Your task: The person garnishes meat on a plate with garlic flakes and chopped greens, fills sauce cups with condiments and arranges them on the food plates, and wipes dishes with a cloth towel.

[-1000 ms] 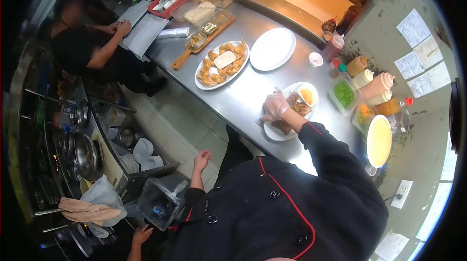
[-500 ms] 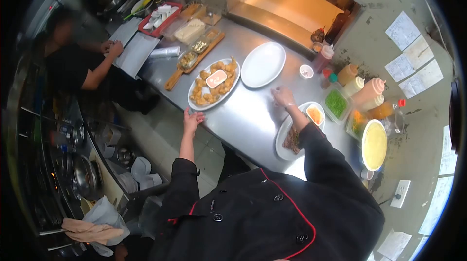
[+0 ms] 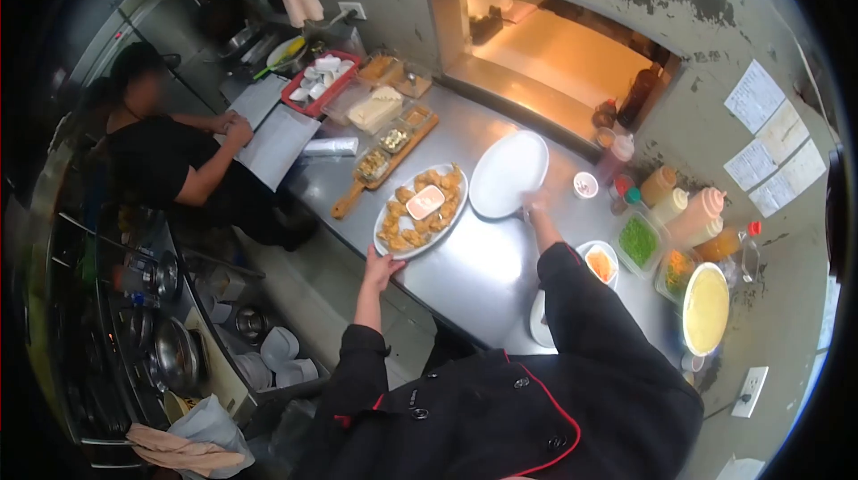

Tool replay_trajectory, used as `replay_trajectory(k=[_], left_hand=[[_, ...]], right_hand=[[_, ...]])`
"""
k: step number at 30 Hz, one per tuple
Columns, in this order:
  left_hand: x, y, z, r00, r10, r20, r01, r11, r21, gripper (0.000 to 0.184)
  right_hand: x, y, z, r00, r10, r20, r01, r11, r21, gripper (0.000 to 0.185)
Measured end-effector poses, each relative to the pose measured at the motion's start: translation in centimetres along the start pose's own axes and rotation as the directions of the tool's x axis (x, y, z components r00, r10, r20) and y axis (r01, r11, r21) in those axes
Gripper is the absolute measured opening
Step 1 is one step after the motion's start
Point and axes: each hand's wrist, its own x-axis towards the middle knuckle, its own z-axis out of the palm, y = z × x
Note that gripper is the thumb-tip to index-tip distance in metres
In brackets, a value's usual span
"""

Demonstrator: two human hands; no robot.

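My left hand (image 3: pixel 382 267) is at the lower edge of an oval plate of fried pieces (image 3: pixel 404 242), its fingers wrapped round the rim. A small tub of pinkish sauce (image 3: pixel 425 202) sits in the middle of that plate. My right hand (image 3: pixel 536 206), blurred and in a clear glove, is at the lower right edge of an empty oval white plate (image 3: pixel 509 173); its fingers cannot be made out. Below it, my right sleeve partly hides another plate (image 3: pixel 539 319), beside a small bowl of orange shreds (image 3: pixel 601 264).
Squeeze bottles (image 3: pixel 700 216), a tub of chopped greens (image 3: pixel 639 241) and a yellow-topped container (image 3: pixel 706 308) line the right wall. A wooden board (image 3: pixel 393 155) with small containers lies beyond the fried food. A person (image 3: pixel 188 154) stands at the left near a red basket (image 3: pixel 322 82).
My left hand has risen from beside my body to the fried food plate and taken its rim. My right hand has left the lower plate and reached the empty one.
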Motion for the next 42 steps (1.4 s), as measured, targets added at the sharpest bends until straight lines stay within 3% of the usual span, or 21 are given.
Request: replay_trajectory(k=[1, 2, 4, 8, 13, 14, 17, 20, 22, 23, 33, 35, 37, 39, 42], left_hand=[[0.1, 0.4, 0.0, 1.0, -0.005, 0.013, 0.005, 1.0, -0.003, 0.05], [0.2, 0.6, -0.1, 1.0, -0.013, 0.023, 0.013, 1.0, -0.006, 0.051], [0.1, 0.8, -0.1, 0.999, -0.043, 0.031, 0.043, 0.999, -0.002, 0.056], [-0.2, 1.0, 0.0, 0.996, -0.082, 0.021, 0.082, 0.997, 0.008, 0.066], [-1.2, 0.7, 0.7, 0.996, -0.082, 0.045, 0.082, 0.997, 0.01, 0.059], [-1.4, 0.3, 0.8, 0.995, -0.08, 0.053, 0.079, 0.997, 0.023, 0.058], [-3.2, -0.4, 2.0, 0.995, -0.095, 0.035, 0.095, 0.995, -0.007, 0.056], [-4.9, -1.8, 3.4, 0.993, -0.11, 0.048, 0.112, 0.993, -0.036, 0.057], [-5.8, -3.0, 4.6, 0.993, -0.097, 0.069, 0.098, 0.995, -0.015, 0.058], [-6.2, -3.4, 5.1, 0.993, -0.085, 0.078, 0.086, 0.996, -0.008, 0.059], [-11.0, -7.1, 10.8, 0.99, -0.089, 0.108, 0.099, 0.99, -0.097, 0.06], [-11.8, -6.7, 11.5, 0.988, -0.111, 0.105, 0.12, 0.989, -0.085, 0.061], [-11.2, -8.4, 11.7, 0.993, -0.01, 0.114, 0.021, 0.995, -0.094, 0.064], [-11.1, -9.2, 11.6, 0.986, 0.009, 0.168, 0.019, 0.987, -0.161, 0.07], [-11.0, -9.8, 9.3, 0.962, -0.008, 0.273, 0.024, 0.998, -0.055, 0.068]], right_hand=[[-0.3, -1.2, -0.2, 0.999, 0.041, 0.028, -0.039, 0.996, -0.079, 0.033], [-0.7, -2.3, -0.9, 0.987, 0.084, 0.138, -0.076, 0.995, -0.062, 0.033], [-4.1, -6.1, -2.2, 0.993, 0.039, 0.113, -0.04, 0.999, 0.001, 0.039], [-3.9, -7.0, -5.7, 0.951, 0.095, 0.294, -0.112, 0.993, 0.042, 0.052], [-9.2, -10.5, -12.3, 0.927, -0.202, 0.317, 0.191, 0.979, 0.065, 0.058], [-10.0, -11.4, -13.8, 0.921, -0.22, 0.322, 0.214, 0.975, 0.054, 0.057], [-10.7, -12.5, -17.5, 0.889, -0.323, 0.325, 0.244, 0.934, 0.261, 0.053], [-17.3, -19.2, -20.8, 0.89, -0.249, 0.382, 0.244, 0.968, 0.061, 0.06], [-18.6, -19.4, -22.0, 0.883, -0.289, 0.371, 0.223, 0.952, 0.21, 0.06], [-19.5, -19.9, -22.2, 0.876, -0.313, 0.367, 0.214, 0.934, 0.285, 0.06], [-24.8, -19.1, -20.8, 0.828, -0.31, 0.467, 0.189, 0.939, 0.289, 0.051], [-25.7, -18.8, -19.7, 0.817, -0.25, 0.519, 0.155, 0.963, 0.219, 0.051], [-27.1, -18.4, -17.8, 0.776, -0.3, 0.554, 0.147, 0.941, 0.304, 0.05], [-28.4, -17.9, -15.7, 0.756, -0.268, 0.597, 0.124, 0.954, 0.272, 0.051], [-30.9, -17.2, -12.4, 0.734, -0.226, 0.641, 0.074, 0.964, 0.255, 0.051]])
